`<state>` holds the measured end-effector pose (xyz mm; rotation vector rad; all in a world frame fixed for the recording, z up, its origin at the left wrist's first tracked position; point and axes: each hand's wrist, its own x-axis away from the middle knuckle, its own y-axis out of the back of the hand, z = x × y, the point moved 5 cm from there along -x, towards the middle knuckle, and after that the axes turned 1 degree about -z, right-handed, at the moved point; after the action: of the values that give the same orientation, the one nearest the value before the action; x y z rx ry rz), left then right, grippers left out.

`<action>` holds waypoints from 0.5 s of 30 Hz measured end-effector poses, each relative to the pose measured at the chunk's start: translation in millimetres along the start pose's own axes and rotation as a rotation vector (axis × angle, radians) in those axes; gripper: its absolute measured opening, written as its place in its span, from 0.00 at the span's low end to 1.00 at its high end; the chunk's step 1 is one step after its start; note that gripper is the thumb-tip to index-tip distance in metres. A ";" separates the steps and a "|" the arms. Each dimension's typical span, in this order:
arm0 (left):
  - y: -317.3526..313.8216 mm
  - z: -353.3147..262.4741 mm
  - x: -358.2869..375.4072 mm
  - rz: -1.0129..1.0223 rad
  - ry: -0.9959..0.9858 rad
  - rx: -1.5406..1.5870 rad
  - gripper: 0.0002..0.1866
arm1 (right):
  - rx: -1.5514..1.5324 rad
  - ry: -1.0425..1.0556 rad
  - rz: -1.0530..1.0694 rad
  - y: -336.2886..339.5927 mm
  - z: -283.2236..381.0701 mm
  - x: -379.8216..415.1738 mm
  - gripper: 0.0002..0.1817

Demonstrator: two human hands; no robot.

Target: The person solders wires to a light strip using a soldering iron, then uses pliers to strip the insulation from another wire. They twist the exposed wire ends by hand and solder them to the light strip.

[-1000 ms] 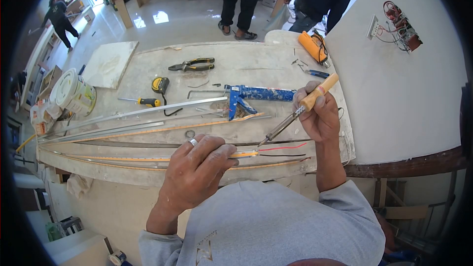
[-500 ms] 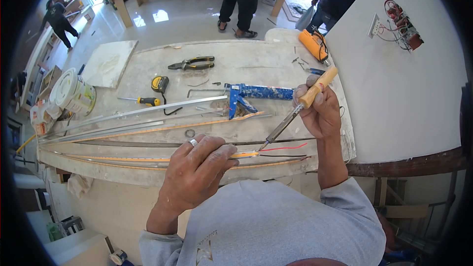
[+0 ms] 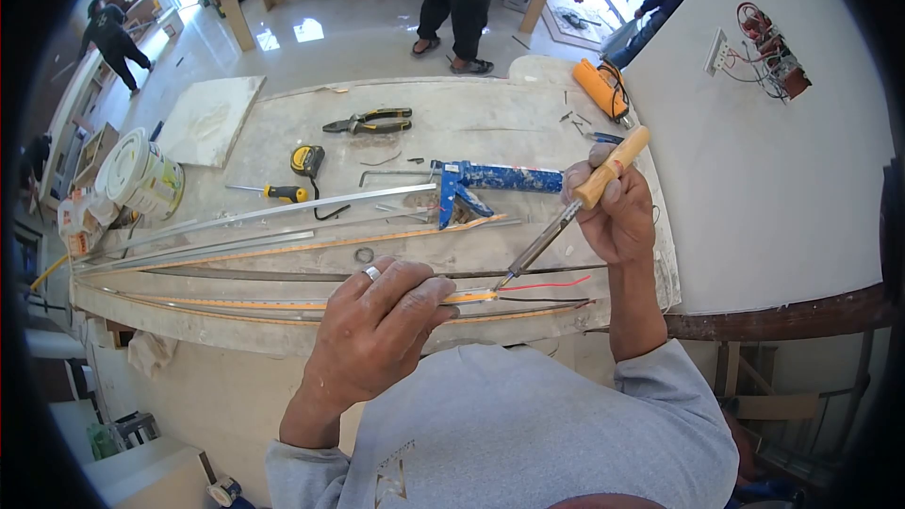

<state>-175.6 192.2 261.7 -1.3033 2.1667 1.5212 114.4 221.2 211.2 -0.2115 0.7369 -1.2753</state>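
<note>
Soldering iron slants down from the right hand, whose fingers pinch its wooden handle. Its tip is at the end of a yellow strip; whether they touch is too small to tell. Pressed together, the left hand's fingers hold the strip near the surface's front edge, beside a red wire and a black wire.

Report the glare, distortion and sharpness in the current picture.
Head view: wide-angle distortion appears to bow the worktable, corners fall to black; head view: bright patches glare off the floor; head view: the soldering iron looks fairly sharp.
</note>
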 end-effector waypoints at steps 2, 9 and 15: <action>0.1 -0.4 -0.1 0.003 0.000 -0.007 0.16 | -0.006 0.007 0.008 -1.5 1.1 -0.4 0.23; 0.5 -1.0 0.1 -0.001 0.003 -0.003 0.16 | 0.038 0.013 0.020 0.2 4.0 -1.7 0.22; 0.8 -0.7 -0.3 0.000 0.006 -0.002 0.16 | 0.050 0.025 0.054 -0.3 8.9 -6.7 0.22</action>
<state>-175.7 191.8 262.7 -1.3102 2.1688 1.5222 118.9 225.0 220.6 -0.1343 0.7264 -1.2451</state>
